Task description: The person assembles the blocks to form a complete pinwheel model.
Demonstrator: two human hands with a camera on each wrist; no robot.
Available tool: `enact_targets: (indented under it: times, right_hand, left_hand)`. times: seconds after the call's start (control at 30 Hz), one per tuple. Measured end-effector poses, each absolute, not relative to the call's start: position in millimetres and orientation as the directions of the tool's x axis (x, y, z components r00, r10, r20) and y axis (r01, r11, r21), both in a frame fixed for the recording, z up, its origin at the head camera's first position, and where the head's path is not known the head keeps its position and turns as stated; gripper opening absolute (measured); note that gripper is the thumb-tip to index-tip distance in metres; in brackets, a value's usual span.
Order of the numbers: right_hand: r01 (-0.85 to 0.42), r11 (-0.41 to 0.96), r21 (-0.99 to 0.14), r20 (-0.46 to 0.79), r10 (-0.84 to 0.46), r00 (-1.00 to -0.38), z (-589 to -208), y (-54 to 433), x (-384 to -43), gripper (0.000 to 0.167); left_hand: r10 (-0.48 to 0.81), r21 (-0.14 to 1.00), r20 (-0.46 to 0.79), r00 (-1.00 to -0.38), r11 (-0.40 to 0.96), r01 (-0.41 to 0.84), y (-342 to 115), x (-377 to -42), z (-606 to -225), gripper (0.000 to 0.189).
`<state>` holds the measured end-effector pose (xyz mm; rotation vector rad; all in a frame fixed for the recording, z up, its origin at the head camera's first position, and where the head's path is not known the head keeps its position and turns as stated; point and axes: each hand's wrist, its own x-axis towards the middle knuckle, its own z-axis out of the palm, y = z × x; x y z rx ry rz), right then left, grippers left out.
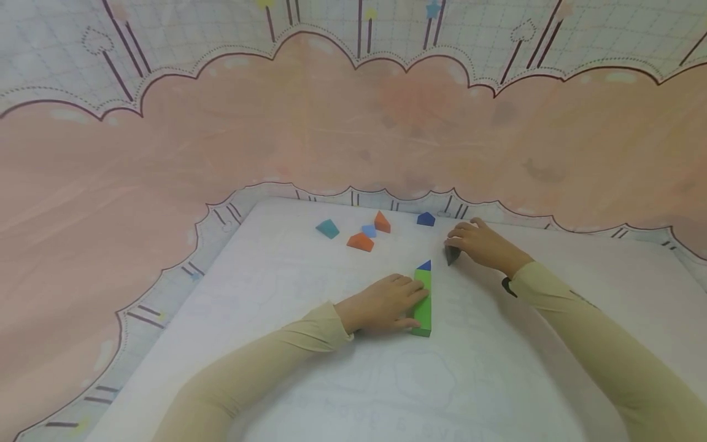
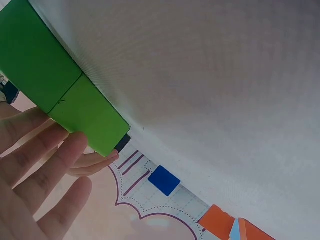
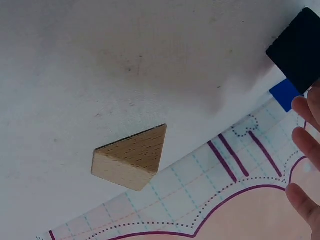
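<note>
At the middle of the white table [image 1: 497, 380], a green bar [image 1: 422, 314] lies lengthwise, pointing to twelve o'clock as the head view shows it, with a small blue triangle [image 1: 425, 266] at its far end. The left wrist view shows a seam splitting the bar into a darker and a lighter green part. From nine o'clock, the left hand [image 1: 381, 304] reaches over the bar, its fingers extended and resting on it rather than wrapped round it.

At one o'clock from the bar, the right hand [image 1: 488, 245] bends its fingers over a dark block [image 1: 452, 254], which it appears to pinch; whether that block is lifted, I cannot tell. In the right wrist view, a bare-wood piece [image 3: 127, 157] sits at eight o'clock from the dark block, well apart.

Beyond the bar, a dark blue block [image 1: 426, 220] lies at twelve o'clock, two orange blocks [image 1: 361, 242] toward eleven, and a teal block [image 1: 328, 229] at ten.

The step in hand looks like steadying the bar while picking up another piece. The next move probably calls for a firm pinch on the dark block and a light left hand, so the bar stays aligned.
</note>
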<state>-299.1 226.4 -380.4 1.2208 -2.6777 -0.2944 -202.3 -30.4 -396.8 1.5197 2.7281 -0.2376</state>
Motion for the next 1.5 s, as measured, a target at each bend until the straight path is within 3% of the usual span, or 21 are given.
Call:
enact_targets:
  times: [0.83, 1.2, 1.5]
  right_hand:
    - [-0.717, 0.682, 0.143, 0.111, -0.731, -0.673, -388, 197, -311, 0.030]
    - [-0.763, 0.630, 0.147, 0.120, -0.777, -0.618, -387, 182, -305, 0.032]
    - [-0.766, 0.629, 0.132, 0.070, -0.776, -0.626, -387, 177, -300, 0.034]
  left_hand:
    - [0.850, -0.130, -0.078, -0.521, 0.510, 0.851, -31, -202, -398, 0.064]
    - [0.852, -0.126, -0.075, -0.518, 0.507, 0.853, -30, -203, -397, 0.064]
    - [0.854, -0.120, -0.070, -0.515, 0.506, 0.854, -30, -204, -396, 0.064]
